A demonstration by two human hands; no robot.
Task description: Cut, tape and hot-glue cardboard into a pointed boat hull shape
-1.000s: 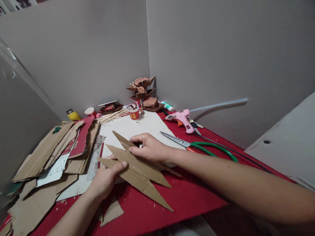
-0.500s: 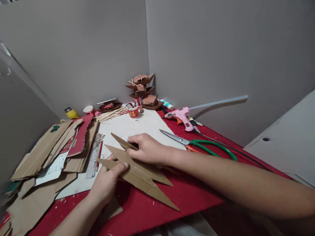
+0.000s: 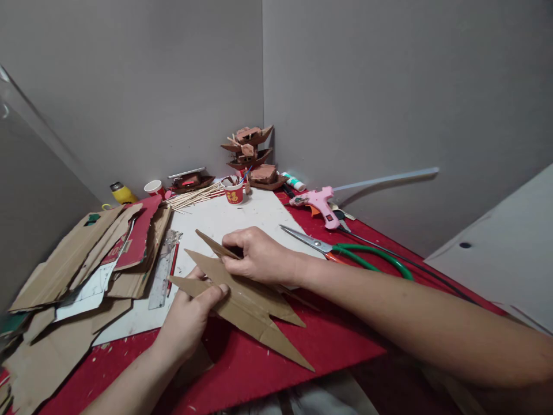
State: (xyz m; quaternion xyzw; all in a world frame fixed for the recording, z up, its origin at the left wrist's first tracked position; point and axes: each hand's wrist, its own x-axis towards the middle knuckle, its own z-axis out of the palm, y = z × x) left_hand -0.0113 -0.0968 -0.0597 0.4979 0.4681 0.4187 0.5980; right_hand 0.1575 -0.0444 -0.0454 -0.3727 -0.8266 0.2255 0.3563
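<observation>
A brown cardboard piece (image 3: 246,308) with long pointed ends is held over the front of the red table. My left hand (image 3: 192,314) grips its left part, the thumb lying on top and the fingers underneath. My right hand (image 3: 254,256) pinches the upper flap of the cardboard, its fingertips partly hidden behind the flap. Green-handled scissors (image 3: 345,251) lie beyond my right forearm, blades toward the left.
Stacked cardboard scraps (image 3: 69,259) cover the left side, beside a ruler (image 3: 162,276) and a red pencil (image 3: 173,268). Farther back are a red cup (image 3: 234,193), thin sticks (image 3: 194,197), brown model boats (image 3: 250,150) and a pink glue gun (image 3: 322,204).
The camera view has shifted slightly. My right hand sits a little higher against the cardboard; both hands keep their grip.
</observation>
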